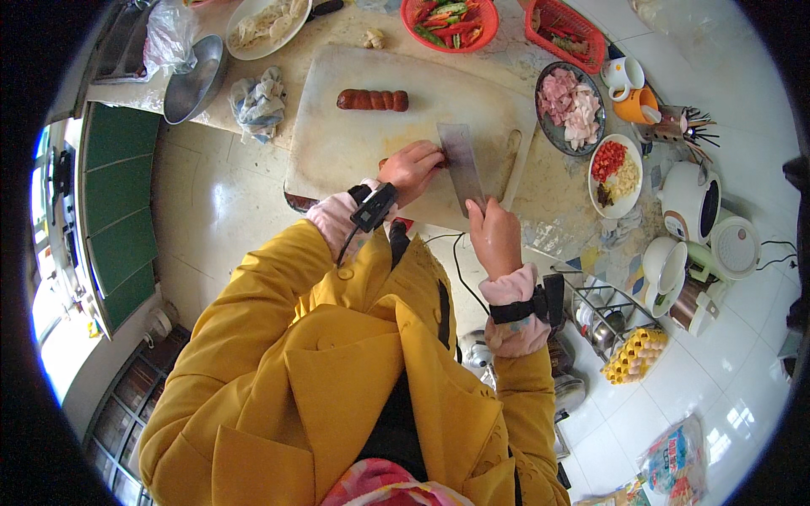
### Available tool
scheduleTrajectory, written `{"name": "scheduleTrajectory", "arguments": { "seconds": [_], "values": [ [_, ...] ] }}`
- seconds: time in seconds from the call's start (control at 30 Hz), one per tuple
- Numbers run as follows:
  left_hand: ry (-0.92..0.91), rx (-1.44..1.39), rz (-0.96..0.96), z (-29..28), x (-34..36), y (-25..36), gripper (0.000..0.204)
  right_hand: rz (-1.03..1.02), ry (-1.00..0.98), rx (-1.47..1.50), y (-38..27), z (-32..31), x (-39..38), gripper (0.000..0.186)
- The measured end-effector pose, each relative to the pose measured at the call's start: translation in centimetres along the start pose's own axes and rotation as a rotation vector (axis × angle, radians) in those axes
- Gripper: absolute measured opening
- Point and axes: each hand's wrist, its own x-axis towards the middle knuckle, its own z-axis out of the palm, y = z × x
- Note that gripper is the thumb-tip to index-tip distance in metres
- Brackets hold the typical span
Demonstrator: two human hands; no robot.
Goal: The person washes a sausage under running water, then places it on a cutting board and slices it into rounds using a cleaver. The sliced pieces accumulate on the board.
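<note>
My left hand [408, 171] is closed on a brown sausage piece [384, 163], largely hidden under my fingers, on the lower part of the white cutting board [346, 135]. Just right of those fingertips, the wide blade of a cleaver [458, 160] angles down toward me, its handle inside the closed fingers of my right hand [494, 232]. Whether the blade is in the sausage I cannot tell. Another reddish-brown sausage [372, 99], segmented along its length, lies higher on the board.
Around the board are a plate of sliced meat [570, 108], chopped seasonings [615, 173], red baskets of peppers [451, 21] and greens [564, 38], noodle-like food [267, 21], a metal pan [192, 80], a crumpled cloth [257, 105], mugs [624, 76] and a rice cooker [690, 200].
</note>
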Motion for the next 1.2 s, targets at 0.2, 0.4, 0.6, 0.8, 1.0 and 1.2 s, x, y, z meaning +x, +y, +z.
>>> {"name": "scheduleTrajectory", "arguments": {
  "seconds": [0.2,0.4,0.6,0.8,1.0,1.2],
  "values": [
    [0.008,-0.008,0.011,0.0,0.1,0.0,0.028,0.013,-0.026,-0.027,-0.4,0.0,0.1,0.038],
    [-0.021,-0.02,0.033,-0.3,0.2,-0.4,0.027,0.009,-0.026,0.011,-0.8,1.0,2.0,0.038],
    [-0.028,-0.026,0.034,-0.4,0.3,-0.3,0.029,0.045,0.002,-0.024,-1.3,3.6,4.4,0.043],
    [-0.075,-0.011,-0.028,-0.6,-0.3,0.2,0.029,0.032,0.199,0.086,-1.4,5.6,7.1,0.049],
    [-0.001,0.044,0.035,-0.8,-0.2,0.0,0.031,-0.065,0.146,0.044,0.0,2.0,4.0,0.048],
    [-0.026,0.031,-0.002,-0.8,-0.1,0.1,0.032,0.006,0.012,0.006,-0.5,0.4,1.2,0.044]
  ]
}}
